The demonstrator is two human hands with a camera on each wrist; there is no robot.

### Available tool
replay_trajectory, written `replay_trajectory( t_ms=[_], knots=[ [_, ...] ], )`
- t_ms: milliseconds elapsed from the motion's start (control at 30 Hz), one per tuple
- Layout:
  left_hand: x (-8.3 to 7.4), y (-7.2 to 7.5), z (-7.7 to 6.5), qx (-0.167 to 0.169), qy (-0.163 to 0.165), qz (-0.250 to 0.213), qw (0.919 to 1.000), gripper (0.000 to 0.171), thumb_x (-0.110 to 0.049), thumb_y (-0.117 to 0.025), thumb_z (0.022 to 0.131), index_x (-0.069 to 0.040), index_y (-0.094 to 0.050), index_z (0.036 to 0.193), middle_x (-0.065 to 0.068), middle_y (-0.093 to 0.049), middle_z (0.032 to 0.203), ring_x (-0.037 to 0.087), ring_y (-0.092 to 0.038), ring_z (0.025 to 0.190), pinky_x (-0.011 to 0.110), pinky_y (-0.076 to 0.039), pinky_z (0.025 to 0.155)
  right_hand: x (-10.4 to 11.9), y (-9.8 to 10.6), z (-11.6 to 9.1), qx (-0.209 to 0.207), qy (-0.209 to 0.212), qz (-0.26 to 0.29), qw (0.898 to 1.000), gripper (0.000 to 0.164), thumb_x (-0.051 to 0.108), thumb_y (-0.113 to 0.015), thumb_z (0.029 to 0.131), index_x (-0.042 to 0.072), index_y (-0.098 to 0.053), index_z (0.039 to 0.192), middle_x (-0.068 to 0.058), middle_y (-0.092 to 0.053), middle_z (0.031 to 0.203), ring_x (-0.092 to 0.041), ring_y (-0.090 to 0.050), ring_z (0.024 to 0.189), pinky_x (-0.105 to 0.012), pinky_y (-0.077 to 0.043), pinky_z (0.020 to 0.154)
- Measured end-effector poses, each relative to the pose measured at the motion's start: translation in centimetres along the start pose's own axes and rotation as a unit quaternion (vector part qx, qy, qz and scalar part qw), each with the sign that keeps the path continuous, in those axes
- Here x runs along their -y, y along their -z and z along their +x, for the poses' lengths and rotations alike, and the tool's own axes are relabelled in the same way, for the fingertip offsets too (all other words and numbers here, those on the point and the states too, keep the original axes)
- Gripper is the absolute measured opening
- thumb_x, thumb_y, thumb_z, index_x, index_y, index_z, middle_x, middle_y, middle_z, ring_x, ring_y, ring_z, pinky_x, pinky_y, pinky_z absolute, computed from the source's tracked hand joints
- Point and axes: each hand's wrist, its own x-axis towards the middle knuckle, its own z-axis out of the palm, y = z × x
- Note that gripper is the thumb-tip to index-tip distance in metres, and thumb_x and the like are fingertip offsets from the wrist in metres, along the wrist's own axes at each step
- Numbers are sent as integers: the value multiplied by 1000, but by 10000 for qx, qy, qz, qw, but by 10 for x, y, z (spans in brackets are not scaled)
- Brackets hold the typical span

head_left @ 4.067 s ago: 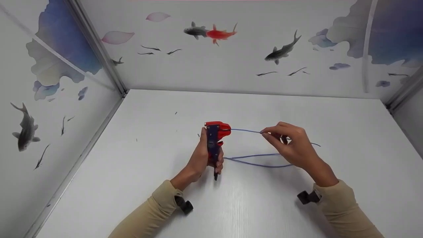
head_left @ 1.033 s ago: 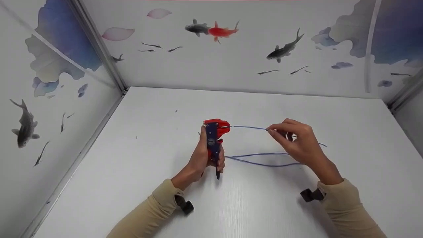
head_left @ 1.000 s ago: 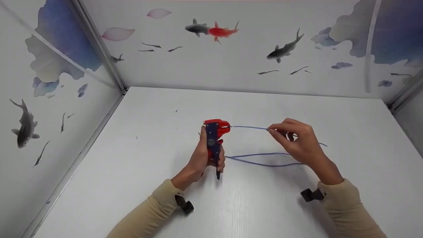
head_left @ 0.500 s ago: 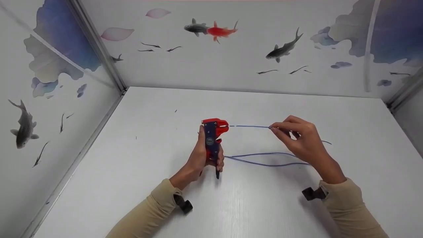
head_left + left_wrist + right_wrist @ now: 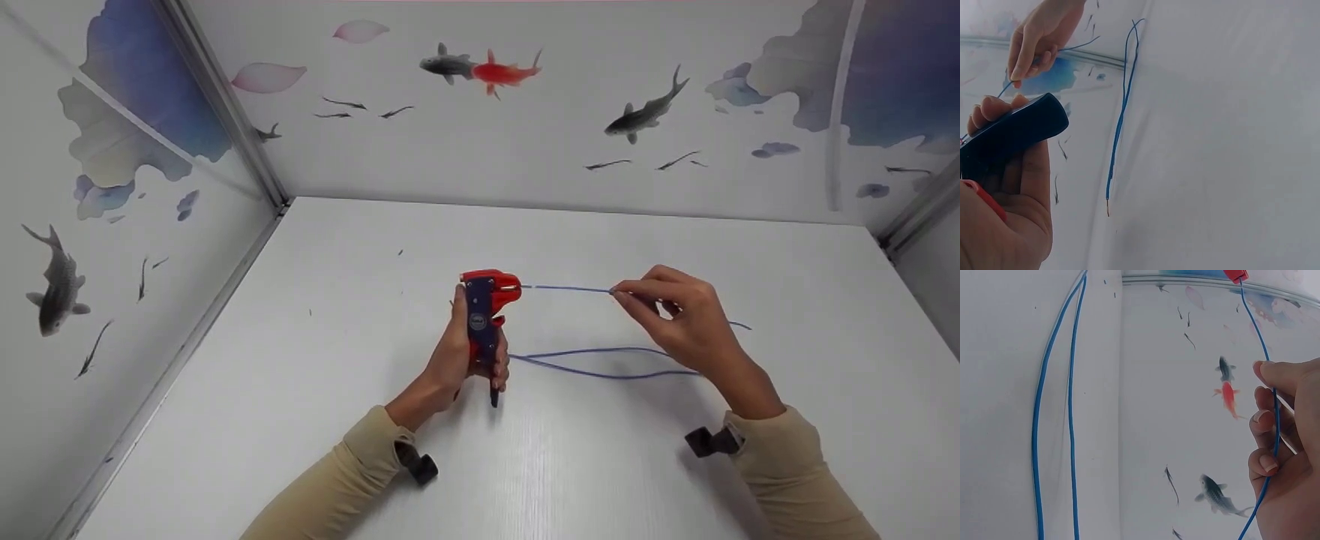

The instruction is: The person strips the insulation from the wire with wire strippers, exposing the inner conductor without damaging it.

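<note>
My left hand point(image 5: 450, 360) grips the handles of a red and dark blue wire stripper point(image 5: 480, 315), held upright above the table. A blue wire point(image 5: 574, 288) runs rightward from the stripper's red head. Close to that head, a short pale gap shows in the wire's blue covering. My right hand point(image 5: 679, 315) pinches this wire between thumb and forefinger, and its tail passes across the palm in the right wrist view. What lies inside the stripper's mouth is hidden. In the left wrist view only the stripper's dark handle point(image 5: 1022, 124) and a red part show.
More blue wire point(image 5: 600, 375) lies on the white table point(image 5: 570, 465) below both hands. In the left wrist view its strands run together to a bare copper end point(image 5: 1108, 208). Small dark scraps point(image 5: 400, 252) are scattered at the back left. Printed white walls point(image 5: 525, 165) enclose the table.
My right hand has moved slightly right, with a longer stretch of wire now between it and the stripper. A pale gap has appeared in the wire's covering. The left hand stays nearly still.
</note>
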Motion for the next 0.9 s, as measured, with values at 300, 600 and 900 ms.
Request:
replay_trajectory(
  t_ms=[300, 600, 900],
  knots=[
    [1, 0, 0, 4, 32, -9, 10000, 90, -83, -11, 103, -10, -62, 91, 2, -63, 71, 18, -63, 59, 35, -66, 67, 0, -1, 0, 118, 43, -25, 9999, 24, -1, -84, 91, 17, -87, 106, 5, -70, 84, -8, -47, 67, -23, -37, 55],
    [0, -1, 0, -80, 42, 46, 9999, 87, -84, -14, 103, -11, -60, 89, 1, -59, 67, 18, -59, 56, 34, -63, 62, 0, 0, 0, 113, 24, 29, 9999, 23, -2, -84, 91, 17, -87, 105, 6, -69, 82, -9, -48, 68, -25, -36, 56],
    [2, 0, 2, -292, -118, 17, 9995, 86, -82, -12, 104, -9, -56, 97, 0, -55, 65, 16, -55, 52, 30, -58, 55, 0, 1, 0, 7, 77, 79, 9999, 23, -5, -85, 89, 13, -87, 103, 3, -67, 80, -11, -48, 69, -25, -37, 56]
  ],
)
